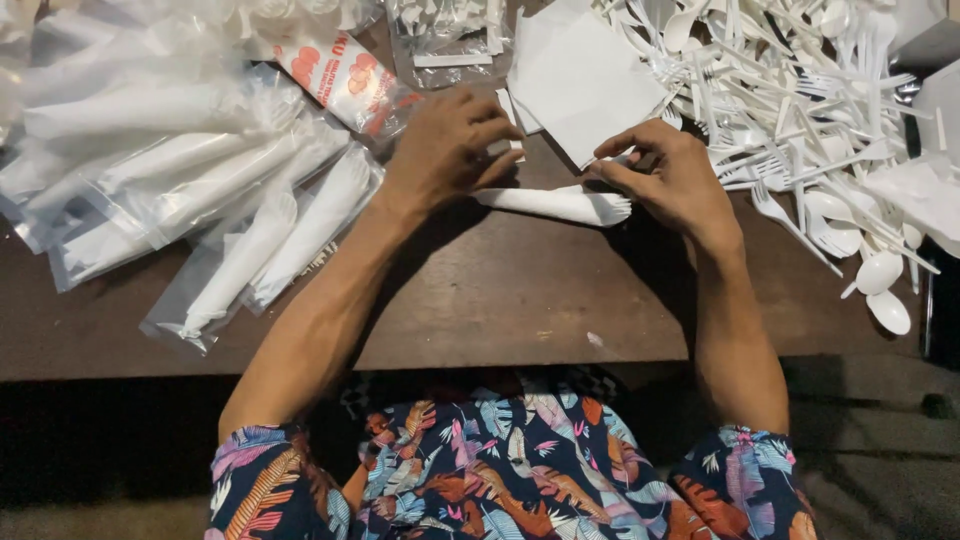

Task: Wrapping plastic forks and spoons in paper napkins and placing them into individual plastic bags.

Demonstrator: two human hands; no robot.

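A napkin-wrapped cutlery roll (555, 205) lies crosswise on the brown table (480, 310), near the frame's middle, with white fork tines showing at its right end. The left hand (445, 150), at about 11 o'clock from the roll, is curled narrow with its fingertips pressing the roll's left end and a small white piece beside it. The right hand (675, 180), at 2 o'clock from the roll, pinches the lower corner of the stack of white napkins (580, 80) between thumb and fingers, just above the tines.

The stack sits at 12 o'clock, directly behind both hands. At 3 o'clock a loose heap of white plastic forks and spoons (810, 110) spreads to the edge — too tangled to count, though three or four spoons lie apart at its lower fringe. At 9 o'clock lies a pile of clear plastic bags (200, 190), each holding a white roll; about eight can be made out, overlapping. At 11 o'clock sits one clear packet with red and orange print (345, 80), and at 12 o'clock a clear bag of small white pieces (445, 35) — contents unclear.
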